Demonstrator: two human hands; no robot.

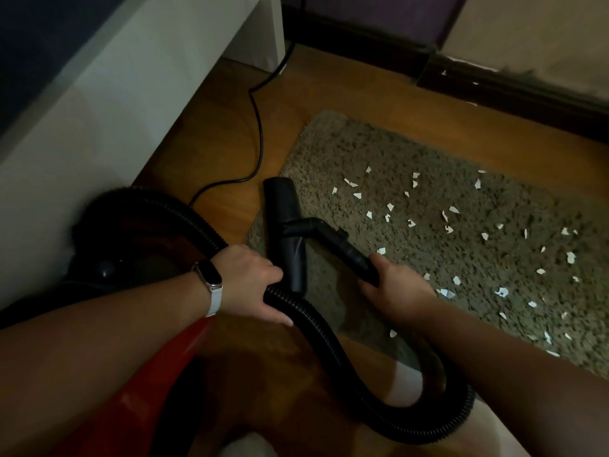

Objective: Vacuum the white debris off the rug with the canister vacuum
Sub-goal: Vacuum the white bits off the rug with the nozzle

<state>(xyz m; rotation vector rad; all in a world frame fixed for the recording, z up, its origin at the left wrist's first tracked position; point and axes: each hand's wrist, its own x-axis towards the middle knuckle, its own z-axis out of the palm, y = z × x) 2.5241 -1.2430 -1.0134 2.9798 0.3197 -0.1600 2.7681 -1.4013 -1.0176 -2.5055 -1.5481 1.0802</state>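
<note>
At the left edge of the shaggy rug (362,153), we are holding the floor nozzle (283,206), our right hand (398,288) closing round the rigid tube (356,255) and our left hand (253,282) wrapping round the corrugated hose (329,338). White paper scraps (411,223) are lying further right on the rug. We are judging that the looping hose may be sweeping scraps onto the wooden floor (230,103).

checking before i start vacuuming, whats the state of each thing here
left hand, grips the ribbed hose
right hand, grips the wand handle
floor nozzle, lying on the rug's left edge, clear of the scraps
paper scraps, scattered over the rug, not picked up
canister vacuum, sitting on the wood floor
power cord, slack along the floor
</note>
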